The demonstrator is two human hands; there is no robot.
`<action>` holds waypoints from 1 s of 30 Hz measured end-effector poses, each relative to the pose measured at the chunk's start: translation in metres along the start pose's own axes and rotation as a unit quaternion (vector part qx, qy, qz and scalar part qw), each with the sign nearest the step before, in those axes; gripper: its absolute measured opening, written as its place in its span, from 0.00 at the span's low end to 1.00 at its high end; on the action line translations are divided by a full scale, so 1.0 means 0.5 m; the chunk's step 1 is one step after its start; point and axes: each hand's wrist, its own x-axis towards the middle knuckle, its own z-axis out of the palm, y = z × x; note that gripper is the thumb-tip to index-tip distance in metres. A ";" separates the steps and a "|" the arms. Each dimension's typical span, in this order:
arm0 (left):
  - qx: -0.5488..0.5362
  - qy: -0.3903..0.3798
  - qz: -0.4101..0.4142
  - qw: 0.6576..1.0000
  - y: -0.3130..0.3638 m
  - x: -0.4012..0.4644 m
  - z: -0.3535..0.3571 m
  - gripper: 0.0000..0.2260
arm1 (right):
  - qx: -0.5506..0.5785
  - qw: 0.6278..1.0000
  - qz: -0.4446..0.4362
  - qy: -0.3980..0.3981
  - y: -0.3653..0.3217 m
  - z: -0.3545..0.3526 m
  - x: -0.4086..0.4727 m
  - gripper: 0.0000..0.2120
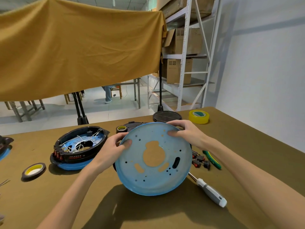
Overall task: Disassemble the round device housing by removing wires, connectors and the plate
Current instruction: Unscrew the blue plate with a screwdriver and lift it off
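You hold the round blue metal plate (153, 160) tilted above the olive table (247, 146) at frame centre, your left hand (113, 147) and right hand (184, 133) each gripping its upper rim. A grey-handled screwdriver (210, 190) lies at lower right, red-and-black switches (200, 160) just beyond. At left, the round black housing (80, 146) holds white wires (79, 144).

Plate (153, 177) lies right of housing (79, 146) (screwdriver (211, 190) further right).
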 end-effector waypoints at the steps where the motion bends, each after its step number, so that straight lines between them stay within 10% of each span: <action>1: 0.004 -0.008 -0.002 1.000 -0.002 0.000 0.000 0.10 | -0.003 1.000 -0.007 0.008 0.001 0.001 0.001 0.13; 10: -0.044 -0.010 -0.059 0.997 -0.004 0.002 -0.001 0.15 | -0.015 1.000 0.009 -0.012 0.014 0.008 0.013 0.18; 17: -0.082 0.090 -0.164 0.979 -0.043 0.004 0.007 0.13 | -0.073 0.987 0.142 -0.002 0.055 0.013 -0.016 0.39; 25: -0.235 0.133 -0.238 0.933 -0.074 -0.025 0.044 0.09 | 0.145 0.958 0.246 0.021 0.089 0.072 -0.037 0.11; 30: -0.236 0.139 -0.225 0.935 -0.080 -0.033 0.038 0.05 | 0.151 0.958 0.238 0.057 0.081 0.085 -0.035 0.18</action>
